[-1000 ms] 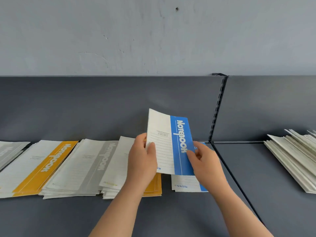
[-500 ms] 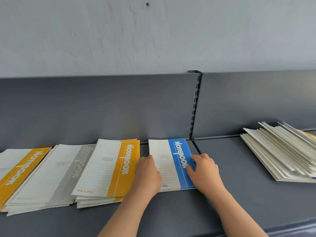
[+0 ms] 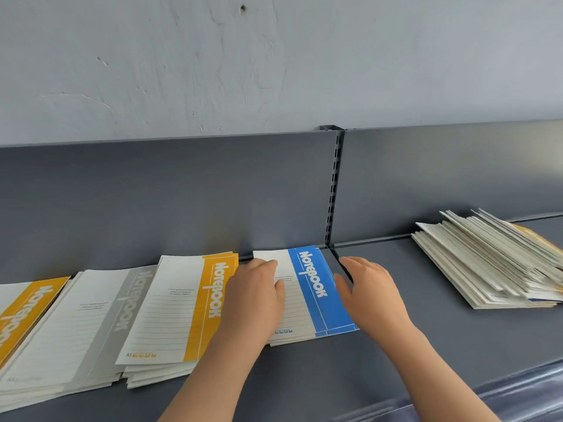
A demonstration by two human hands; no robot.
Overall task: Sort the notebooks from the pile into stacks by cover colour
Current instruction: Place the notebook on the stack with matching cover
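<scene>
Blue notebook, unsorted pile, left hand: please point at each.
blue notebook (image 3: 323,312), head view, on its blue band.
unsorted pile (image 3: 487,263), head view, on its top cover.
left hand (image 3: 256,296), head view, on its back.

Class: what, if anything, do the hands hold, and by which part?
Nothing is gripped: the blue notebook lies flat, left hand resting on its white half, right hand touching its blue edge.

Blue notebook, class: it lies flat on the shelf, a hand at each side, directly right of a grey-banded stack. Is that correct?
No. The head view shows that the stack directly left of the blue notebook is the orange-banded stack, not grey. The rest holds: it lies flat on the shelf, with the left hand and right hand at its sides.
</scene>
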